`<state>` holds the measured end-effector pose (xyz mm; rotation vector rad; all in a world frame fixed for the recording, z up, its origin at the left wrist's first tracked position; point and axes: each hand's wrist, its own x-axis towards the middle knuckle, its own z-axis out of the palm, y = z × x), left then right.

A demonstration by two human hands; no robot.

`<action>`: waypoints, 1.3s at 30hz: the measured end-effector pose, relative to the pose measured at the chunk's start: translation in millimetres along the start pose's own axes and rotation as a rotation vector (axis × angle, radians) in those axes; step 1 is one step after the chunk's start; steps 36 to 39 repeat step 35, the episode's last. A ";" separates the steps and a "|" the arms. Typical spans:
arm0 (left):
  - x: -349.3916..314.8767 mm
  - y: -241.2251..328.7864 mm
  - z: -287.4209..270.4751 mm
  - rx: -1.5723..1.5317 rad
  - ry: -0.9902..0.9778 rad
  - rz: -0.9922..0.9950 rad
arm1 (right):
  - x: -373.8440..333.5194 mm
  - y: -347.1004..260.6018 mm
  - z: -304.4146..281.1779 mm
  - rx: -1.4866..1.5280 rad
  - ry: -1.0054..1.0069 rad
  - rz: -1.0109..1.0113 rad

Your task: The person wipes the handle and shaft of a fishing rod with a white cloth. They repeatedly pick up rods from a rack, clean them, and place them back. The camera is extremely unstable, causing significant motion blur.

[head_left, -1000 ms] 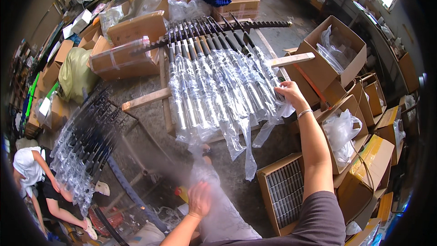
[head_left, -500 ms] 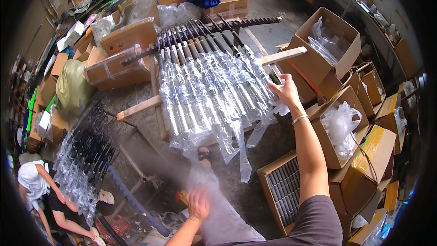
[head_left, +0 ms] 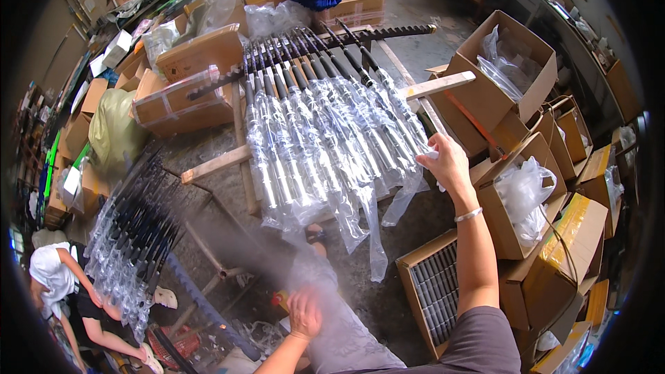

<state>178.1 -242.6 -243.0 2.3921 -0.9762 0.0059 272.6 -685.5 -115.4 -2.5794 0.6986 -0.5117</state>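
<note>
Several dark rods (head_left: 315, 69), which look like fishing rods, lie side by side across a wooden frame (head_left: 440, 86). Clear plastic sleeves (head_left: 325, 142) cover their near ends, and loose plastic tails hang down. My right hand (head_left: 449, 164) is at the right edge of the row, thumb and fingers pinched on the sleeve of the rightmost rod. Something whitish shows below those fingers, too small to name. Low in the middle, my left hand (head_left: 303, 313) is over my leg, away from the rods, its fingers smeared by motion.
Open cartons (head_left: 509, 69) with plastic bags stand at the right. Beside my right arm is a box of dark tubes (head_left: 435, 284). A toothed rail (head_left: 381, 33) supports the rods' far part. At lower left, a person (head_left: 59, 277) sits by another bundle of sleeved rods (head_left: 131, 249).
My right hand has slid down along the rightmost rod toward me, from near the dark handle to the sleeve's lower part. My left hand stays low and blurred.
</note>
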 end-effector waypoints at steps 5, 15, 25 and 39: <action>-0.1 0.7 0.2 -0.028 0.002 -0.003 | -27.5 -2.9 1.0 0.070 -0.019 0.008; 1.0 1.2 -4.3 -0.016 0.003 -0.002 | -83.8 -9.5 18.8 0.511 -0.126 0.275; -4.0 -1.0 3.6 0.051 -0.003 0.006 | -68.7 12.5 78.5 1.121 0.230 0.692; -1.4 5.1 1.4 0.046 -0.007 0.012 | -44.1 20.0 95.4 1.288 0.236 0.666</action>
